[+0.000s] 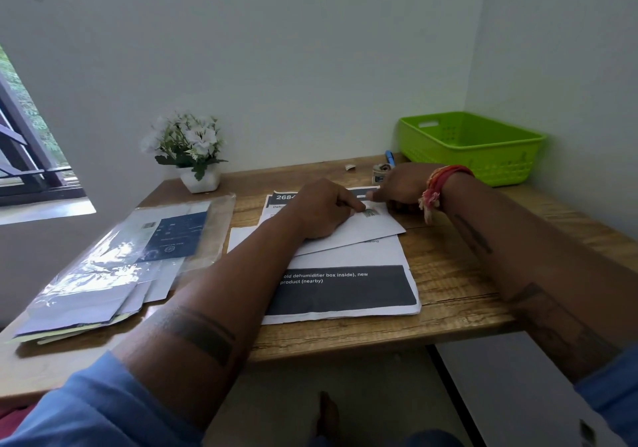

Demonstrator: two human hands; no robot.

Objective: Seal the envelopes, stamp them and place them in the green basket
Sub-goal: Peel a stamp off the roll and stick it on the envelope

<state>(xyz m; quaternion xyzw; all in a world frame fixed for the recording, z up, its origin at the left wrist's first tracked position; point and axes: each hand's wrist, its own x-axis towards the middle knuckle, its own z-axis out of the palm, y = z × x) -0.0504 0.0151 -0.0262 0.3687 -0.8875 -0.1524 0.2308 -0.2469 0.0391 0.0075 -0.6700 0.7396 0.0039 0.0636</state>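
Head view: your left hand (322, 210) pressed a stamp (369, 212) onto the envelope (359, 230); your right hand (402, 186), curled, touched its 12 o'clock edge.

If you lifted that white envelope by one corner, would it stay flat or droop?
The envelope looks thin and flat, so it would probably bend a little and feel light. Lying on smooth printed sheets, it might slide easily if the left hand lets go.

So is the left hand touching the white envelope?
Touching: the head view shows the left hand resting on the white envelope, its fingertip pressing the stamp.
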